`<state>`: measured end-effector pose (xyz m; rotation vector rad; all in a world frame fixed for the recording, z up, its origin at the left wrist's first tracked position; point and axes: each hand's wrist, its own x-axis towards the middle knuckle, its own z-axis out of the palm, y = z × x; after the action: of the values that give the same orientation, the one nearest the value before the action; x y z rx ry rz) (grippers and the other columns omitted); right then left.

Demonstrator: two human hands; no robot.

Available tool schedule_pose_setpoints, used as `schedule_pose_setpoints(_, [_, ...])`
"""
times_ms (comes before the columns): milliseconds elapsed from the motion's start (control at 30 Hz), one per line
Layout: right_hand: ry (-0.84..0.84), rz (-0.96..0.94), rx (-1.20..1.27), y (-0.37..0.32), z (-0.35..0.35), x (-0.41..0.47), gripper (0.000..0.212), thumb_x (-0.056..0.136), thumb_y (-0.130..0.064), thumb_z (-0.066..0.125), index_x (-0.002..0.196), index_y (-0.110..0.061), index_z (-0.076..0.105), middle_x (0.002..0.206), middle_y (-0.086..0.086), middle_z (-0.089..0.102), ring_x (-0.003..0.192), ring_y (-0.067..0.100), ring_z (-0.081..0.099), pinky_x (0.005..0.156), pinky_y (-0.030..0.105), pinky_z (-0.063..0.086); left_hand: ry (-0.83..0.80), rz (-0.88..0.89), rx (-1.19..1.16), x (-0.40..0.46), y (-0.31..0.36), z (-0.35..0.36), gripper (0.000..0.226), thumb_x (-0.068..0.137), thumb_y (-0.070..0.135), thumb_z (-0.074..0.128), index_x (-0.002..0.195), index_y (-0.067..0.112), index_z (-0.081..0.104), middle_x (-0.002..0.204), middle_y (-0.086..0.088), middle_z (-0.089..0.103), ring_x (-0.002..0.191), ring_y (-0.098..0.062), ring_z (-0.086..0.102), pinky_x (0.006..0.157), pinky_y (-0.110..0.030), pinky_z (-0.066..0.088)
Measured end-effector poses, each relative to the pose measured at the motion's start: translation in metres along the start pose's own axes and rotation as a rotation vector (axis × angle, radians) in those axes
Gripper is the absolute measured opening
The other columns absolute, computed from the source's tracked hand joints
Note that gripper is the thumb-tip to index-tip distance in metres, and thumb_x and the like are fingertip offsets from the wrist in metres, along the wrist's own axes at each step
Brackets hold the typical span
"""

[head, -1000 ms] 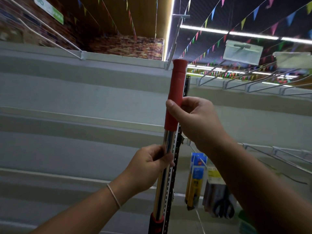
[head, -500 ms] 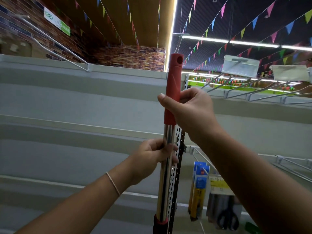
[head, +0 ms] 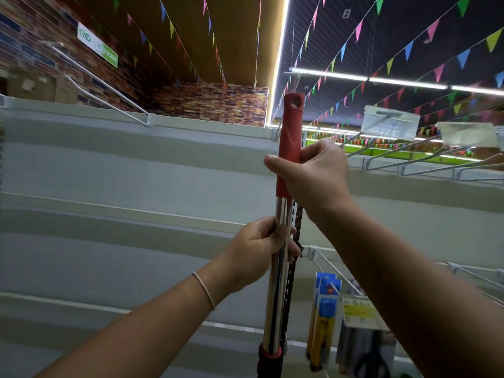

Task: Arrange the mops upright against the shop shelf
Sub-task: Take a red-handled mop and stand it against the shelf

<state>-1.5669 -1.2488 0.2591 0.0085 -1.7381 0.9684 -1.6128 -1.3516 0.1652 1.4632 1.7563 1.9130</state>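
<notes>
One mop handle (head: 281,268) stands close to upright in front of the grey shop shelf (head: 136,186), its chrome shaft lined up just before the perforated upright post (head: 296,241) where two shelf bays meet. The right hand (head: 313,173) has its grip clamped round the red sleeve at the top of the handle, thumb across the front, while the left hand (head: 259,246) has its grip wrapped round the bare metal shaft lower down. Both hands carry the pole, so this mop does not appear to be let go of yet; whether it actually leans on the post or is only held before it cannot be told. The mop head and the floor lie below the frame, so how its foot is placed cannot be told either, and no other mops show, placed or waiting. To the right, packaged goods (head: 324,317) hang from wire hooks (head: 335,279) near the pole. By this view, the task is at the settling of one mop, with release remaining.
</notes>
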Motion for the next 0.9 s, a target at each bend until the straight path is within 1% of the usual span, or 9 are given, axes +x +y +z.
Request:
schedule_pose_setpoints(200, [0.022,-0.019,-0.042,0.003,0.004,0.005,0.051,0.058,-0.041,0.087,0.084,-0.015,0.051,0.080,0.011,0.066,0.067,0.026,0.071,0.060,0.049,0.060,0.029,0.002,0.045,0.003,0.002,0.001,0.023,0.103,0.020,0.037,0.112,0.007,0.055,0.082,-0.004,0.071,0.074,-0.011,0.066,0.072,-0.024,0.053])
schedule_pose_setpoints(267, [0.014,-0.020,-0.050,0.003,0.004,0.007,0.050,0.061,-0.037,0.088,0.085,-0.014,0.051,0.080,0.011,0.066,0.065,0.025,0.072,0.058,0.048,0.060,0.044,0.006,0.063,0.006,0.002,0.000,0.022,0.103,0.019,0.038,0.111,0.008,0.055,0.083,-0.005,0.071,0.073,-0.011,0.066,0.071,-0.024,0.054])
schedule_pose_setpoints(333, [0.003,-0.020,-0.047,0.003,0.005,0.008,0.048,0.064,-0.033,0.088,0.086,-0.014,0.051,0.080,0.011,0.066,0.064,0.023,0.072,0.057,0.047,0.061,0.065,0.004,0.083,0.010,0.001,-0.001,0.021,0.103,0.020,0.040,0.111,0.008,0.056,0.083,-0.005,0.072,0.075,-0.014,0.065,0.075,-0.029,0.056])
schedule_pose_setpoints(400, [0.001,-0.024,-0.047,0.005,0.006,0.009,0.046,0.064,-0.033,0.088,0.085,-0.015,0.051,0.079,0.011,0.066,0.064,0.023,0.072,0.058,0.047,0.061,0.080,-0.003,0.111,0.014,0.001,-0.002,0.021,0.102,0.024,0.042,0.108,0.010,0.057,0.082,-0.003,0.072,0.076,-0.016,0.065,0.078,-0.035,0.056])
schedule_pose_setpoints(500, [-0.007,-0.026,-0.064,0.010,0.008,0.012,0.044,0.066,-0.031,0.087,0.082,-0.017,0.050,0.079,0.010,0.066,0.066,0.023,0.072,0.060,0.047,0.061,0.086,-0.036,0.156,0.020,0.001,-0.003,0.020,0.101,0.033,0.044,0.099,0.017,0.057,0.084,-0.004,0.073,0.076,-0.016,0.065,0.075,-0.034,0.055])
schedule_pose_setpoints(633, [-0.026,-0.025,-0.089,0.018,0.011,0.016,0.044,0.067,-0.033,0.087,0.083,-0.017,0.049,0.081,0.009,0.065,0.069,0.024,0.072,0.063,0.047,0.061,0.100,-0.056,0.185,0.030,-0.005,-0.006,0.023,0.100,0.039,0.045,0.092,0.020,0.056,0.083,-0.004,0.073,0.077,-0.018,0.064,0.078,-0.038,0.052])
schedule_pose_setpoints(800, [-0.032,0.015,-0.101,0.032,0.018,0.029,0.046,0.063,-0.037,0.087,0.087,-0.014,0.055,0.080,0.008,0.067,0.069,0.023,0.071,0.063,0.045,0.062,0.133,-0.082,0.199,0.039,-0.011,-0.007,0.029,0.099,0.041,0.045,0.095,0.016,0.057,0.081,-0.003,0.073,0.071,-0.015,0.065,0.070,-0.031,0.050])
schedule_pose_setpoints(833, [-0.036,0.034,-0.113,0.037,0.021,0.032,0.047,0.062,-0.039,0.086,0.087,-0.013,0.057,0.080,0.008,0.068,0.069,0.022,0.071,0.062,0.044,0.062,0.141,-0.097,0.206,0.042,-0.013,-0.008,0.029,0.099,0.042,0.045,0.098,0.015,0.057,0.082,-0.002,0.073,0.072,-0.016,0.066,0.072,-0.033,0.053])
schedule_pose_setpoints(900, [-0.048,0.071,-0.138,0.048,0.028,0.038,0.051,0.055,-0.046,0.084,0.086,-0.012,0.062,0.077,0.006,0.069,0.068,0.021,0.072,0.061,0.043,0.062,0.174,-0.122,0.225,0.047,-0.021,-0.009,0.030,0.098,0.043,0.047,0.101,0.016,0.058,0.088,-0.003,0.072,0.081,-0.021,0.069,0.083,-0.041,0.056])
